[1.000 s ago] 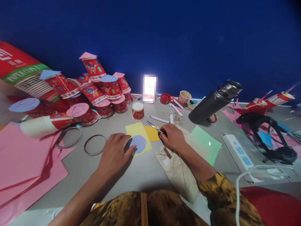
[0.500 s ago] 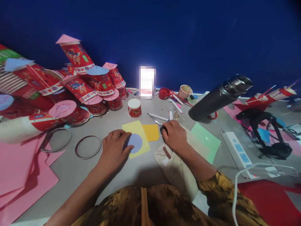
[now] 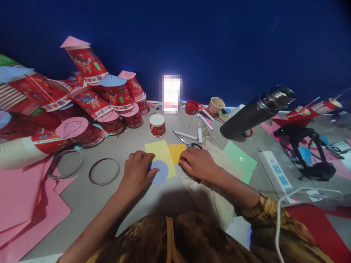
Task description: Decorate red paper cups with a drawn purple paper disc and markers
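Blue circle ×1 – L hand thumb-on, R hand curled nr orange sheet ×1 – both grips unclear.

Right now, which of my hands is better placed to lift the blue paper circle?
Probably your left hand: its thumb overlaps the blue paper circle, while your right hand is farther off, by the orange paper.

no lettering is legible, print on the red cups blurring.
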Demonstrator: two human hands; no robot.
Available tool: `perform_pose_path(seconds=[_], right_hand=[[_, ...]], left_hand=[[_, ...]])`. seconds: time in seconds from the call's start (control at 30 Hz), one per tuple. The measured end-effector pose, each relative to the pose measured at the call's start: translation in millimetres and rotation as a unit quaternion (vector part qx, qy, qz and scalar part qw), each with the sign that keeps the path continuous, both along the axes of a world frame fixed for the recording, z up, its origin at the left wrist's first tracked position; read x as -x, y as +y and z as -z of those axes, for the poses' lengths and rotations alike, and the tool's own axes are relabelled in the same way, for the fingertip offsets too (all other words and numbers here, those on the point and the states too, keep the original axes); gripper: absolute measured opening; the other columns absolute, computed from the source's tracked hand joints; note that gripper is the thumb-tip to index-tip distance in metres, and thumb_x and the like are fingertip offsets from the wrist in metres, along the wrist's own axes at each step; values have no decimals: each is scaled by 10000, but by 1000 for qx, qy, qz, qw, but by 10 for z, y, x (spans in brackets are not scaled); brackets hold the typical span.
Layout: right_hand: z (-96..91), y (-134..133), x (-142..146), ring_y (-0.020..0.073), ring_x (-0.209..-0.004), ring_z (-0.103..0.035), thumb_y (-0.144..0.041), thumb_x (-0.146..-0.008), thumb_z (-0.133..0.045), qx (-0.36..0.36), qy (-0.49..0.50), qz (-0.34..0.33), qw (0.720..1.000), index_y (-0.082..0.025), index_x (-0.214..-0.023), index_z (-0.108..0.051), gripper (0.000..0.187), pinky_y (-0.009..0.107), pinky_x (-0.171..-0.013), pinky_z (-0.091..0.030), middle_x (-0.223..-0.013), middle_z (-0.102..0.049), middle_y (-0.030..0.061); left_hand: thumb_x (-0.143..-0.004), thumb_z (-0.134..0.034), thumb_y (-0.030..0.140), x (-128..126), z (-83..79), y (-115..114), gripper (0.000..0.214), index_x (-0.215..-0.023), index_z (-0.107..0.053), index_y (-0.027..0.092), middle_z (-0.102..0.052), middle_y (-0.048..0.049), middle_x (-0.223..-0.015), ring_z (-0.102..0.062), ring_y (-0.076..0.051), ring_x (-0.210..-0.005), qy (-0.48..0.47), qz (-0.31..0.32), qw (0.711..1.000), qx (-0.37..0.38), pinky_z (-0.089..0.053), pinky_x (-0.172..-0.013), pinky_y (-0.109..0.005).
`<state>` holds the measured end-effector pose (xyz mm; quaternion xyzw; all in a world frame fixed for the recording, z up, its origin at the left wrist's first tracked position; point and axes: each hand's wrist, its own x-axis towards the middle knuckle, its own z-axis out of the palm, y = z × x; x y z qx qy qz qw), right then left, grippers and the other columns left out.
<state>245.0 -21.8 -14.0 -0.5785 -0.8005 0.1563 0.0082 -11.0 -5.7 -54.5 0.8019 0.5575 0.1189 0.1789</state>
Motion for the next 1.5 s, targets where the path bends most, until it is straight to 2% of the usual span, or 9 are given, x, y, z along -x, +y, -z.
perform_pose_path(seconds=[0.13,0.33,0.53,0.63,0.73,0.83,1.0,1.23,1.5], right_hand=[[-4,14,172,241,-949,-694,-348,-1054,-610,5,13,-35,999,-216,-1040,-750,193,328,-719,-407,-1015,-787,82],[272,27,304,205,-995,-698,-281,-1059,-626,-5,120,-8,993,-216,-1027,-734,130,309,-773,-409,-1041,-795,44],[384,-1,233,246,-1055,-658,-351,-1025,-684,-29,100,-82,991,-205,-1150,-715,195,323,-769,-415,-1136,-748,95],[383,6,223,254,-1068,-651,-303,-1030,-658,-21,101,-82,991,-198,-1191,-709,198,329,-775,-429,-1152,-733,105],[391,19,222,246,-1052,-656,-260,-1031,-634,-8,150,-59,987,-192,-1173,-718,179,327,-796,-444,-1140,-739,104],[400,29,206,202,-937,-659,-255,-1026,-611,7,276,0,961,-190,-1133,-728,171,306,-795,-457,-1027,-749,71],[383,38,176,131,-692,-567,-446,-933,-694,105,492,78,860,-167,-1141,-710,349,249,-650,-450,-855,-688,2],[391,64,218,95,-556,-406,-408,-820,-702,123,473,118,865,-186,-775,-643,234,228,-533,-307,-611,-502,-67],[364,62,229,92,-535,-375,-390,-820,-685,136,469,103,866,-194,-755,-622,216,225,-518,-277,-581,-479,-74]], left_hand=[[-878,-677,325,-51,-11,-19,263,-1092,-746,190,-675,-160,-1126,-591,-381,-1090,24,-13,999,21,-474,-889,-486],[-888,-661,321,-95,-129,-16,228,-1080,-697,203,-691,-136,-1113,-592,-375,-1103,22,-25,998,55,-448,-881,-480],[-848,-668,309,-137,-220,73,110,-922,-662,227,-702,-113,-1030,-617,-362,-1064,48,-5,994,94,-425,-854,-457],[-821,-642,277,-134,-236,97,118,-927,-657,229,-723,-77,-927,-648,-318,-955,16,-7,994,111,-420,-837,-433],[-817,-606,334,-116,-272,102,150,-889,-680,224,-719,-52,-843,-634,-266,-841,-85,-24,988,125,-432,-794,-396],[-792,-647,460,-104,-322,108,259,-829,-698,208,-674,-19,-743,-581,-205,-708,-212,-70,960,168,-427,-671,-324],[-656,-813,507,-146,-314,128,382,-813,-702,177,-622,12,-692,-519,-144,-637,-371,-137,884,251,-393,-601,-264],[-598,-876,421,-246,-254,108,397,-846,-691,172,-608,29,-679,-507,-124,-637,-458,-158,819,306,-388,-601,-239],[-596,-766,354,-353,-249,35,308,-831,-686,171,-652,22,-727,-553,-154,-680,-400,-146,862,273,-456,-636,-269]])
